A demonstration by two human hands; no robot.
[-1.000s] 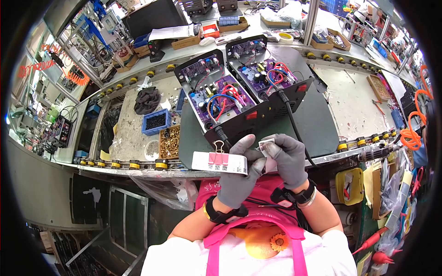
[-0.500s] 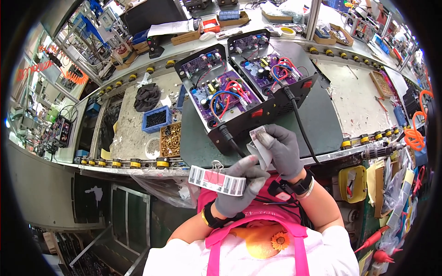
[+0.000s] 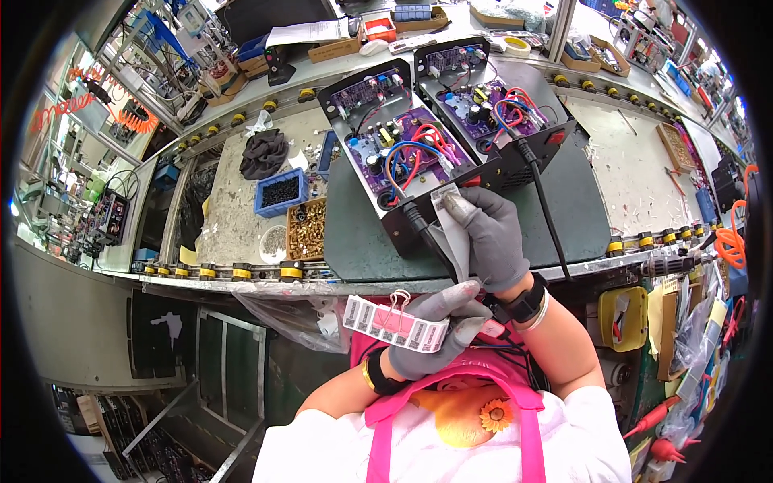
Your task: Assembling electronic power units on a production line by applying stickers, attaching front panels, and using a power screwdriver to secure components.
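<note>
Both hands wear grey gloves. My left hand (image 3: 439, 330) is closed on a white strip of printed labels (image 3: 362, 315), which has a pink patch and a wire binder clip (image 3: 399, 299) on it. Above it, my right hand (image 3: 493, 237) pinches the upper end of a pale strip (image 3: 452, 233) between thumb and fingers. That strip runs down toward my left fingers; whether both strips are one piece is hidden. Just beyond my hands stand two open black metal housings with purple circuit boards, a left unit (image 3: 394, 149) and a right unit (image 3: 495, 105). A black cable (image 3: 547, 213) hangs from the right one.
A dark green mat (image 3: 362, 241) lies under the housings. Left of it are a blue bin of black parts (image 3: 280, 193), a box of brass-coloured parts (image 3: 307, 232) and a black cloth (image 3: 263, 154). A yellow bin (image 3: 622, 318) and a power screwdriver (image 3: 664, 266) are at the right.
My right hand has risen with the strip end, toward the left housing's front. My left hand with the labels has shifted slightly right and down in view. The whole view has shifted a little.
</note>
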